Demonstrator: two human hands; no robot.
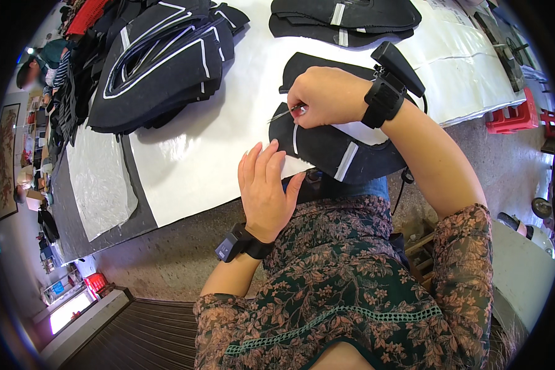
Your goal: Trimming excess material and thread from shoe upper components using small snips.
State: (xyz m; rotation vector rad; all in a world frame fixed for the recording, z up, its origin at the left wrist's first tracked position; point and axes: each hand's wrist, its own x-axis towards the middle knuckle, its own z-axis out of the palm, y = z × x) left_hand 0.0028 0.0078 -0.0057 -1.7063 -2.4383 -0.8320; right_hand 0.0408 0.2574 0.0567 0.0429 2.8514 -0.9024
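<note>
A black fabric piece (376, 161) with white strips lies at the table's near edge, curved round an opening. Over its left end is my right hand (327, 98), closed on a thin pointed metal tool (280, 116). The tool's tip points left, and its grip is hidden in my fingers, so its exact kind does not show. My left hand (265, 185) is open, fingers stretched out, palm down at the edge of the white table surface (191, 179), close to the fabric's left end. It holds nothing.
A tall stack of black pieces with white lines (160, 68) stands at the far left, and a smaller stack (345, 21) at the back. Clear plastic sheeting (102, 185) covers the left corner. Red stools (513, 114) stand beyond the right edge. Another person is far left.
</note>
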